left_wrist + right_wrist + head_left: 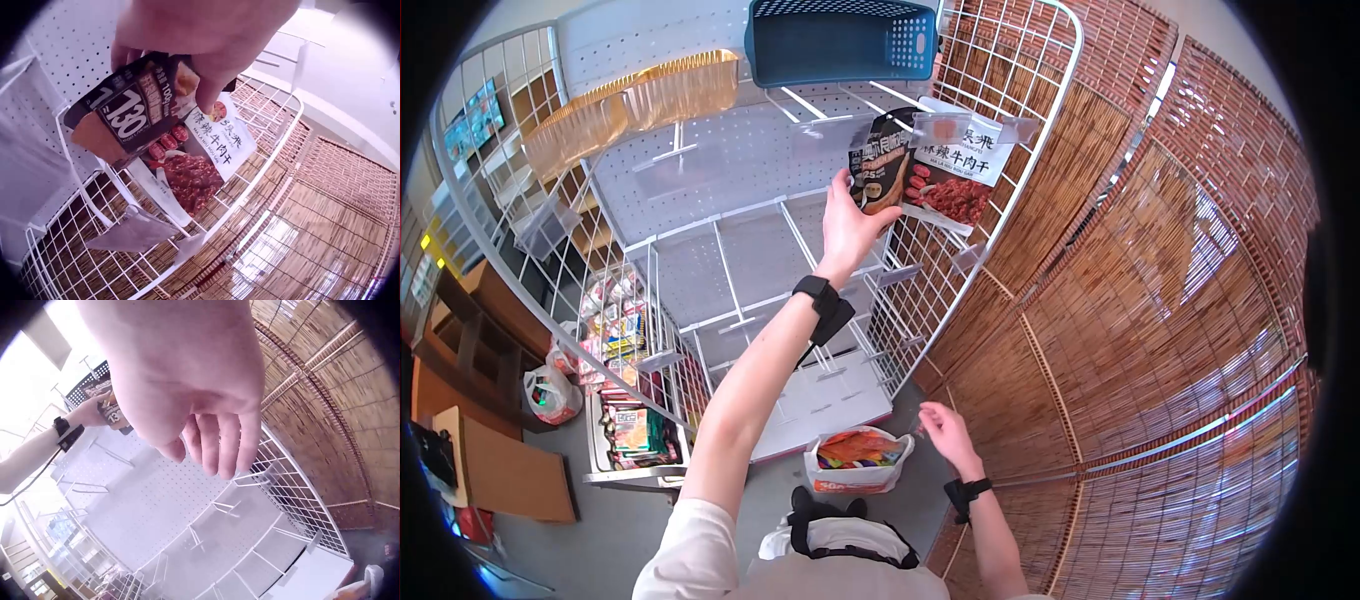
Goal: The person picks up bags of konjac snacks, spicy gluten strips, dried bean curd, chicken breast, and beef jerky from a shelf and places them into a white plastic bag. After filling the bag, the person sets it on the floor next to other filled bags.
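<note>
Dark snack pouch (878, 172) pinched in left hand (847, 228) at peg beside hanging beef jerky pack (953, 178). Right hand (944, 430) slack, empty. Advise aligning hang hole squarely, sliding fully onto peg.

Pegboard rack (730, 160) middle is mostly bare, open between its hooks (725, 270). Upper right corner is blocked by a hanging jerky packet (950, 185), wire side panel (1010, 70) and blue basket (840, 40) overhead. Lower left edge is packed with snack packs (615, 330).

A blue plastic basket (840, 40) is sitting atop a white wire display rack (1020, 90), a white bag of bright packets (858, 462) is standing on the near floor, and reed matting (1180, 330) is covering the right wall.
</note>
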